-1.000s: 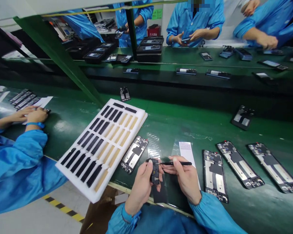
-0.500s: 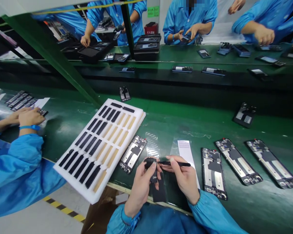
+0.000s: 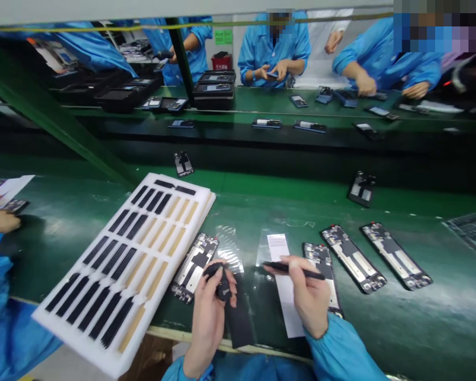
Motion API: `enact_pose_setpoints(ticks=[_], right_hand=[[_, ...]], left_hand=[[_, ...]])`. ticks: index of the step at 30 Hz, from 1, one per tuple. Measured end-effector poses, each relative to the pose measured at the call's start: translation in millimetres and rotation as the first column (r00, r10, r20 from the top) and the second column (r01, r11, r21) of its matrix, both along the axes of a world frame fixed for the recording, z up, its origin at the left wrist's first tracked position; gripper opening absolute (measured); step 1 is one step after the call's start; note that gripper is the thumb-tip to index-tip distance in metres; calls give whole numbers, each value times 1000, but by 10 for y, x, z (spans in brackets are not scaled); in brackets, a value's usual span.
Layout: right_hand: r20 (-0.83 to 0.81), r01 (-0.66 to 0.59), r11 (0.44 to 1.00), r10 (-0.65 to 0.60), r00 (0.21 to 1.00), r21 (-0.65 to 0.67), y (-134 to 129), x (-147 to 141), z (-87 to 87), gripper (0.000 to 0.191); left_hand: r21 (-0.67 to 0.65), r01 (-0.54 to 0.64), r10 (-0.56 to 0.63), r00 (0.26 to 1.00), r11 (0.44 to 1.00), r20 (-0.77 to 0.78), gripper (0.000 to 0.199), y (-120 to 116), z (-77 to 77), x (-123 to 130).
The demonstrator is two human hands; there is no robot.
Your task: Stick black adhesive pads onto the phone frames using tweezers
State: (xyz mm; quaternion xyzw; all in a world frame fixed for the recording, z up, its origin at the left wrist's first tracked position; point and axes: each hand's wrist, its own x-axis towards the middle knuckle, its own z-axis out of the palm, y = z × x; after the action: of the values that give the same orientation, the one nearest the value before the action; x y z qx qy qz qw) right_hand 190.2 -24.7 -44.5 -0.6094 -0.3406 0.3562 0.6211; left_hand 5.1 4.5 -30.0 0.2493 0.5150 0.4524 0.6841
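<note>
From my distant seat, I have the left hand [image 3: 210,312] closed around a small black part [image 3: 223,289], thumb on one side and fingers on the other, just inside the near edge of the table [image 3: 381,333]; I judge the grip is meant to steady it. The right hand [image 3: 312,293] is apart from the left, pinching a slim dark tool [image 3: 314,273] that points towards it (tweezers, perhaps, but the tips are too small to tell). Beneath lies a white sheet [image 3: 289,304], running back from the near edge, probably for easy reach. The white foam tray [image 3: 111,363] sits slantwise, its lower corner jutting past that edge, likely to bring its slots closer. Just beside its right edge lies a phone frame [image 3: 194,267]. Three more frames [image 3: 355,259] fan out towards the table's right side, seemingly spread so each stays accessible.
</note>
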Motion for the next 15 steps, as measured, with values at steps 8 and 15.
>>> enact_pose_setpoints(ticks=[8, 15], right_hand=[[38, 14, 990, -9, 999, -138, 777, 1094, -214, 58], [-1, -58, 992, 58, 998, -114, 1036, 1115, -396, 59]], left_hand=[[286, 647, -152, 533, 707, -832, 29, 407, -133, 311], [38, 922, 4, 40, 385, -999, 69, 872, -124, 940]])
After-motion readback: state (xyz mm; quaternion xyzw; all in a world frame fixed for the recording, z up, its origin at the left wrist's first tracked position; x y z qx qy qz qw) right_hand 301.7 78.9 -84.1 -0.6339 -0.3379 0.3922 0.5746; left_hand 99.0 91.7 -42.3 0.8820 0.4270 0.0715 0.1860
